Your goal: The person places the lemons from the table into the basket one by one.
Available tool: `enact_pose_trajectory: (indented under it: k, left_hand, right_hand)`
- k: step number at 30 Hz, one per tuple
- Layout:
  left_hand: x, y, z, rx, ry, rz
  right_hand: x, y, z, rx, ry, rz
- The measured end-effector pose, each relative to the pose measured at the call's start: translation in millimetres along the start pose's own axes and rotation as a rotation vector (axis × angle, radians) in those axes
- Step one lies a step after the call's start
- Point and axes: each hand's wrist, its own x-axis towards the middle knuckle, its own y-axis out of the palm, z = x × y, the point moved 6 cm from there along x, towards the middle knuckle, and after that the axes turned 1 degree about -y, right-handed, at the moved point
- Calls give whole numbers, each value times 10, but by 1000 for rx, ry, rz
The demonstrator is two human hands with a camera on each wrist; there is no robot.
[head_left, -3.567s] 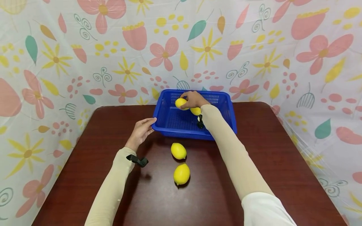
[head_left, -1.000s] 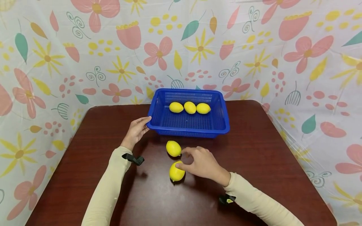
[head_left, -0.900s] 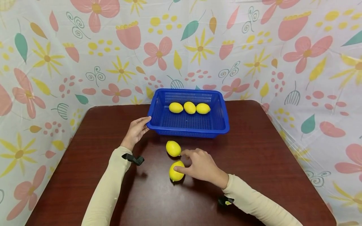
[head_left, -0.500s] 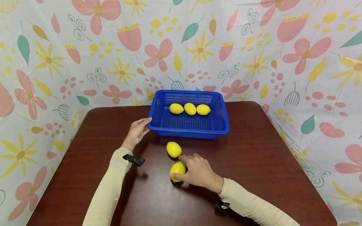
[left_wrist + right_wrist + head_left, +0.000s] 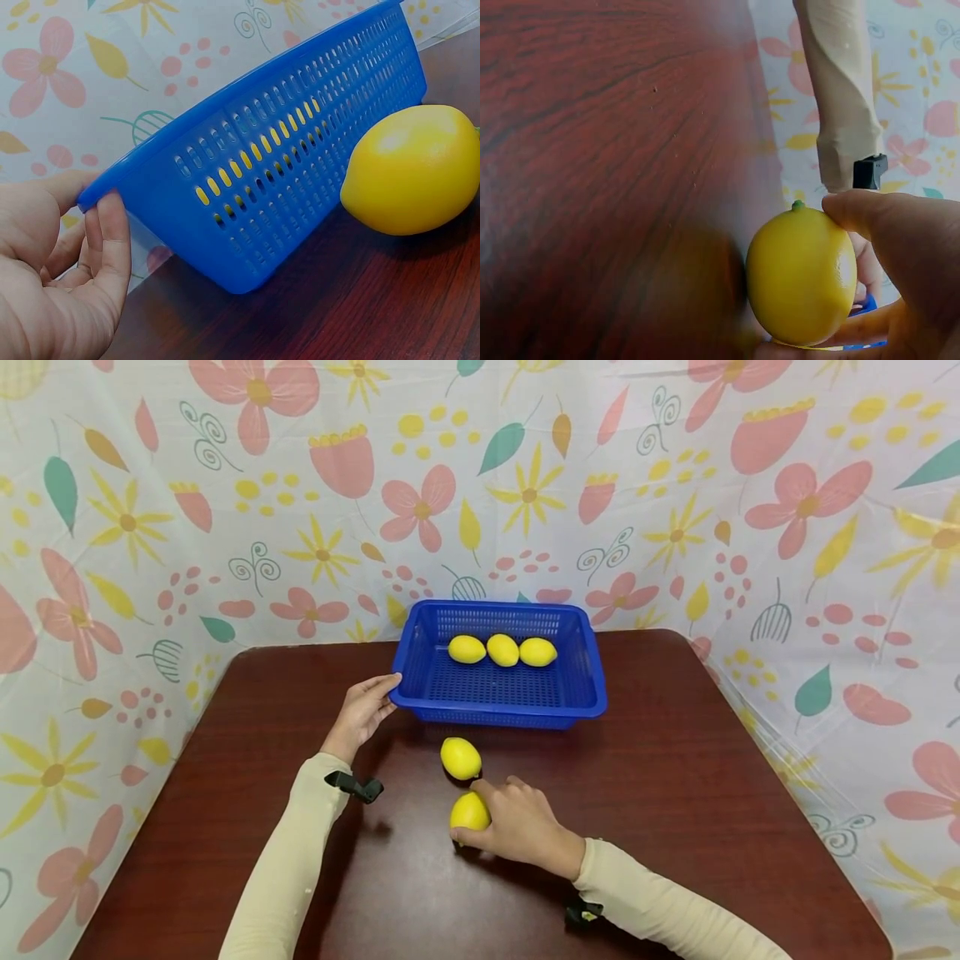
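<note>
My left hand (image 5: pixel 363 714) pinches the left front corner of a blue perforated plastic basket (image 5: pixel 498 705), thumb over the rim and fingers beneath, as the left wrist view shows. My right hand (image 5: pixel 521 825) holds the nearer yellow lemon (image 5: pixel 468 811) on the table, thumb on its near side and fingers on its far side. In the right wrist view this lemon (image 5: pixel 801 277) lies low against the tabletop, its green stem end by the thumb. A second lemon (image 5: pixel 461 758) rests between it and the basket. Three lemons (image 5: pixel 502 650) lie in a row inside the basket.
The dark red-brown wooden table (image 5: pixel 675 793) carries everything. Its far edge meets a white floral-patterned curtain (image 5: pixel 465 485), close behind the basket. A black wrist camera mount (image 5: pixel 354 786) juts from the left sleeve, and another (image 5: pixel 583 913) from the right.
Earlier my right hand held a lemon over the basket; that lemon now lies inside. The hand came back to the nearer table lemon and its fingers drew in round it. My left hand stayed on the rim.
</note>
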Motion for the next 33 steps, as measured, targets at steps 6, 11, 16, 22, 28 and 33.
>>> enact_pose_trajectory:
  k: [6, 11, 16, 22, 28, 33]
  left_hand:
    - [3, -2, -7, -5, 7, 14]
    - [6, -2, -12, -1, 5, 15]
    - [5, 0, -15, -4, 1, 11]
    - [0, 4, -20, 1, 8, 12]
    - [0, 4, -21, -2, 11, 13]
    - [-2, 1, -20, -6, 11, 15]
  right_hand:
    - [-11, 17, 12, 18, -2, -7]
    - [-22, 13, 8, 42, -5, -18]
    - [-34, 0, 0, 61, -14, -29]
    - [-63, -99, -17, 83, -29, -53]
    - [-64, -320, -75, 121, -44, -56]
    - [-24, -578, -186, 122, -70, -52]
